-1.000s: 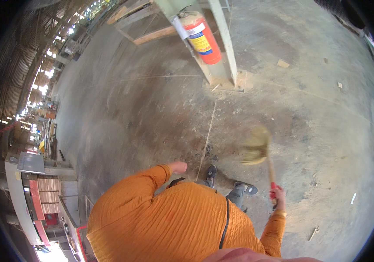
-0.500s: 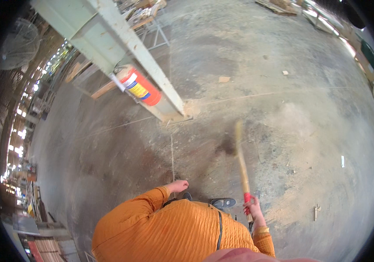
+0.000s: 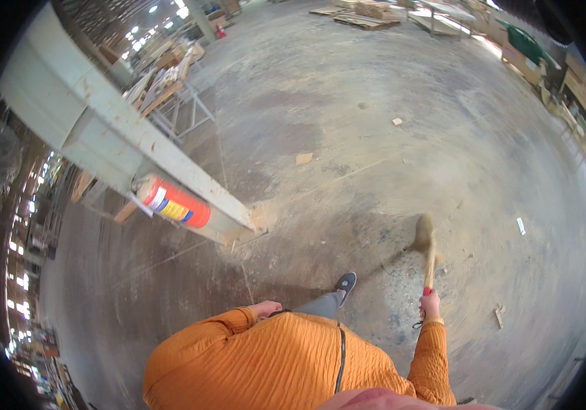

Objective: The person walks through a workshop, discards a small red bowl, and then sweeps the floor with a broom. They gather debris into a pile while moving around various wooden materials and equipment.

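My right hand (image 3: pixel 430 305) is closed round the red-wrapped grip of a broom (image 3: pixel 431 268), held out to the right of my body. Its pale handle runs forward to a tan, motion-blurred head low over the dusty floor (image 3: pixel 348 198); whether the bristles touch it I cannot tell. A dark loop of cord hangs beside the grip. In front of my waist, my left hand (image 3: pixel 265 309) is loosely curled, with nothing visible in it. One shoe (image 3: pixel 347 281) is stepped forward between the hands.
A steel column (image 3: pixel 129 143) rises at the left, carrying a red fire extinguisher (image 3: pixel 178 205). Behind it stands a work table (image 3: pixel 177 102) with wood pieces. Scraps lie about, among them a tan piece (image 3: pixel 304 158) and a wood bit (image 3: pixel 499 316). Pallets (image 3: pixel 368 19) are far ahead.
The broom and my right hand have swung further right and forward. My left hand has drawn in slightly. A foot has stepped ahead, and the column has shifted left and nearer in view.
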`<action>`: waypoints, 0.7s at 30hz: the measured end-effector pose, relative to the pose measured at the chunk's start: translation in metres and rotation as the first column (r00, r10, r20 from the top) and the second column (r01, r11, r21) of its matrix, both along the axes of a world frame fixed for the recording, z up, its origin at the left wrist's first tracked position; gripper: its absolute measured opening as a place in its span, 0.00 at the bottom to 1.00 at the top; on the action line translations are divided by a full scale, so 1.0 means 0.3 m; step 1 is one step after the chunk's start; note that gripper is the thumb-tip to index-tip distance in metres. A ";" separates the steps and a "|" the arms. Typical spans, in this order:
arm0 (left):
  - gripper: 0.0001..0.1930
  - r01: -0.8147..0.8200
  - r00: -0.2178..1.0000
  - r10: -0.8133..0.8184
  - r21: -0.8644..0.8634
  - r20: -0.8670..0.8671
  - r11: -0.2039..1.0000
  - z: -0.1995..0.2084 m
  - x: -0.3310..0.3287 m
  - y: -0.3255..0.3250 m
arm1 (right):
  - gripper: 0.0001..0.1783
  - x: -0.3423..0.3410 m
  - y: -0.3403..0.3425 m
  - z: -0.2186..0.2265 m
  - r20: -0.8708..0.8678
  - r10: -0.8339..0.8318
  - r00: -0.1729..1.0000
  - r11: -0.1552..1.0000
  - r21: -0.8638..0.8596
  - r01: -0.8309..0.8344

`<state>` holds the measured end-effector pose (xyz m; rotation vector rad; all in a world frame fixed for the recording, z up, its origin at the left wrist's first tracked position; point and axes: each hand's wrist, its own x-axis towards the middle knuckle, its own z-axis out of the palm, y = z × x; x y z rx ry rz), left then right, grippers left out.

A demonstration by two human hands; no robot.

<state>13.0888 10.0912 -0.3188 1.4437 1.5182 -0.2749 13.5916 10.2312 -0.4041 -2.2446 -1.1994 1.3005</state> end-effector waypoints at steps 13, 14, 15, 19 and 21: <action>0.14 0.554 0.783 -0.505 0.040 -0.364 0.831 -0.081 0.242 1.342 | 0.27 -0.400 -0.989 0.352 0.511 -0.438 0.740 0.805 -0.142 0.576; 0.13 0.623 0.741 -0.550 0.090 -0.386 0.777 -0.084 0.346 1.426 | 0.27 -0.515 -1.106 0.398 0.526 -0.481 0.702 0.751 -0.166 0.639; 0.14 0.579 0.801 -0.507 0.196 -0.317 0.792 -0.106 0.441 1.486 | 0.28 -0.625 -1.196 0.447 0.560 -0.511 0.652 0.660 -0.230 0.715; 0.16 0.607 0.753 -0.654 0.460 -0.071 0.648 -0.083 0.907 1.552 | 0.27 -0.941 -1.399 0.491 0.559 -0.716 0.419 0.275 -0.325 0.905; 0.15 0.607 0.720 -0.684 0.370 0.119 0.704 -0.092 1.099 1.454 | 0.20 -0.993 -1.469 0.428 0.573 -0.781 0.248 0.109 -0.266 0.958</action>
